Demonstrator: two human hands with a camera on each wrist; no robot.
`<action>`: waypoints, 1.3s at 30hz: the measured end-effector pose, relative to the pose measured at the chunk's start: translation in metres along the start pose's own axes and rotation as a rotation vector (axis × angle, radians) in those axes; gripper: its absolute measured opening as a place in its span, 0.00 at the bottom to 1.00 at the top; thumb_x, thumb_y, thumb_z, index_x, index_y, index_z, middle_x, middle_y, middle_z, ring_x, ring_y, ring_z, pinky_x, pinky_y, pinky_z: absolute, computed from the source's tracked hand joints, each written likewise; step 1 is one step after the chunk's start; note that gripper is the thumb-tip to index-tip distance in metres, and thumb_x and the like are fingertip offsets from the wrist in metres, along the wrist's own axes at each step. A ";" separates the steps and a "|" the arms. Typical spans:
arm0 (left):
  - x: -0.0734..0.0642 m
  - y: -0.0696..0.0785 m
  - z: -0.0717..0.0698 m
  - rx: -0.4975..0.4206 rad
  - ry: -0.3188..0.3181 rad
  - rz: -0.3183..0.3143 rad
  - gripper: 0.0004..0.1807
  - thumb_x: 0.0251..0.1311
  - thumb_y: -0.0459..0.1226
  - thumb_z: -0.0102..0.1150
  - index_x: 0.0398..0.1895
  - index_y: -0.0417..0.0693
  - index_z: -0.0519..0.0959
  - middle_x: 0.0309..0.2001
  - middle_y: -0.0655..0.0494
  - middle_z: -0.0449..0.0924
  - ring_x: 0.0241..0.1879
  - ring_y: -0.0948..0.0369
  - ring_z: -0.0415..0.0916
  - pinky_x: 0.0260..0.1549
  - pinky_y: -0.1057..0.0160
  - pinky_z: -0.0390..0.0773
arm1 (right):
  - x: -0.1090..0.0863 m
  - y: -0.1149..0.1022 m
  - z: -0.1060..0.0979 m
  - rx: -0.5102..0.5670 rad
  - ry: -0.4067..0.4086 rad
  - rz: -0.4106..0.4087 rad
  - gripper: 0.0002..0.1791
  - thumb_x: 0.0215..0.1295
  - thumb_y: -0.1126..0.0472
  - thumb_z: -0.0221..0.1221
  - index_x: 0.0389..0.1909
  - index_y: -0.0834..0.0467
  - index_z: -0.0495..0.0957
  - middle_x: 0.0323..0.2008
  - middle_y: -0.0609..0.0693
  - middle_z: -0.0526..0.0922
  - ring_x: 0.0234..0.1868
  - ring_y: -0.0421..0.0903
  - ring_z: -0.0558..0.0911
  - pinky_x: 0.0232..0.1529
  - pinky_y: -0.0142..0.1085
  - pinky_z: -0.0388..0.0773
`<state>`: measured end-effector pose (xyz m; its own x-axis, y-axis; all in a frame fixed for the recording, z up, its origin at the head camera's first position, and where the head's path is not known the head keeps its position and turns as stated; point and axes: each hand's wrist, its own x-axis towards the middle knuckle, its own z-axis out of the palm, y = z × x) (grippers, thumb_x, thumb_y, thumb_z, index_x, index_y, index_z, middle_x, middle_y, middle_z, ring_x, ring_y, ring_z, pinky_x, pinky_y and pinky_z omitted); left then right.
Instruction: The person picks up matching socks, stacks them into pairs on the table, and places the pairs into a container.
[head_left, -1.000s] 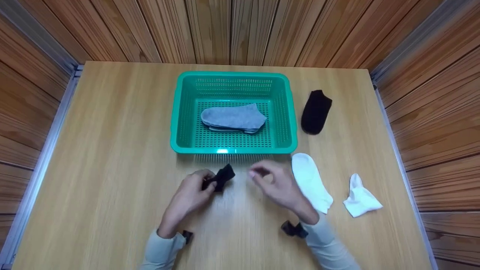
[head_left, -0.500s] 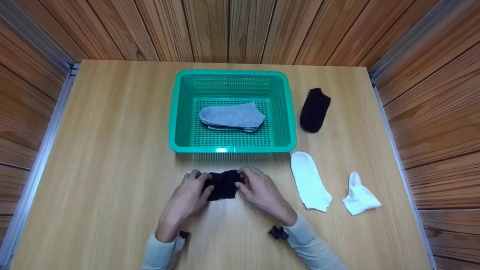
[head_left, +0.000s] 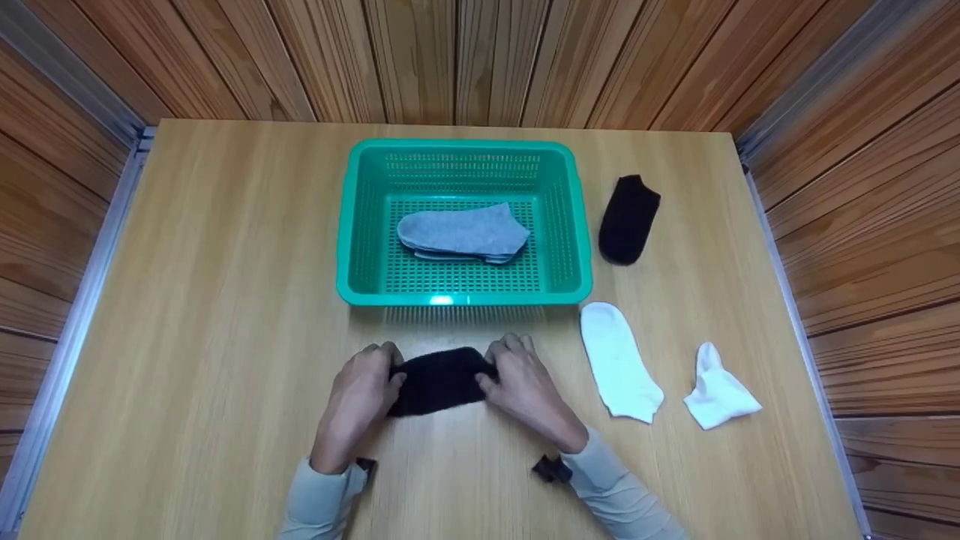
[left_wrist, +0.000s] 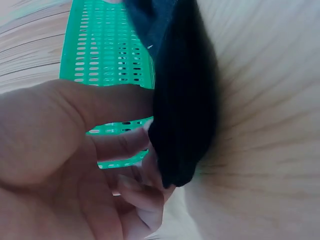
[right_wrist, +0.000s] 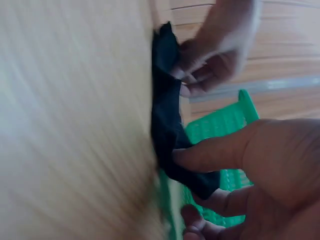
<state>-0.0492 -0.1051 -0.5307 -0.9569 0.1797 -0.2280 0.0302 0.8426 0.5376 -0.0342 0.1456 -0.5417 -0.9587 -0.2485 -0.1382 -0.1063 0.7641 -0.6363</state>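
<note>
A black sock (head_left: 439, 381) is stretched sideways between my two hands, just in front of the basket. My left hand (head_left: 361, 386) pinches its left end between thumb and fingers. At the right end, my right hand (head_left: 521, 382) pinches the cloth the same way. In the left wrist view the sock (left_wrist: 185, 95) hangs from the thumb close over the tabletop, its edge folded. The right wrist view shows the sock (right_wrist: 167, 110) with creases along its length, gripped at both ends. Fingertips behind the cloth are partly hidden.
A green basket (head_left: 465, 298) behind my hands holds stacked grey socks (head_left: 463, 231). Another black sock (head_left: 630, 220) lies to its right. A flat white sock (head_left: 621, 364) and a crumpled white sock (head_left: 720, 390) lie right of my right hand. Wooden walls border the table (head_left: 225, 300).
My right hand has come left and taken hold of the black sock's free end. The sock, bunched in my left hand before, is now spread wide as the left hand shifted left.
</note>
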 end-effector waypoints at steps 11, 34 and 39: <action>-0.005 0.003 -0.006 -0.041 0.101 0.156 0.10 0.64 0.26 0.66 0.46 0.41 0.81 0.36 0.51 0.81 0.36 0.58 0.77 0.37 0.57 0.81 | -0.013 0.018 -0.025 -0.041 0.016 0.046 0.25 0.67 0.56 0.70 0.59 0.63 0.76 0.45 0.54 0.83 0.44 0.48 0.80 0.45 0.43 0.81; -0.019 -0.003 0.010 0.219 0.028 0.361 0.15 0.54 0.33 0.73 0.46 0.41 0.84 0.44 0.48 0.82 0.44 0.49 0.76 0.46 0.51 0.80 | -0.014 0.041 -0.024 -0.204 -0.066 -0.439 0.09 0.67 0.65 0.67 0.47 0.58 0.86 0.55 0.53 0.84 0.59 0.50 0.80 0.61 0.44 0.81; -0.013 -0.005 0.006 0.131 0.039 0.339 0.09 0.62 0.31 0.62 0.43 0.39 0.87 0.41 0.48 0.87 0.43 0.49 0.82 0.45 0.49 0.82 | -0.013 0.040 -0.026 -0.113 -0.026 -0.375 0.06 0.70 0.66 0.62 0.45 0.58 0.84 0.46 0.50 0.86 0.51 0.46 0.83 0.55 0.42 0.83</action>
<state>-0.0349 -0.1087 -0.5353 -0.8964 0.4427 -0.0221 0.3819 0.7966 0.4686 -0.0326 0.1950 -0.5453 -0.8410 -0.5367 0.0684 -0.4779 0.6776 -0.5590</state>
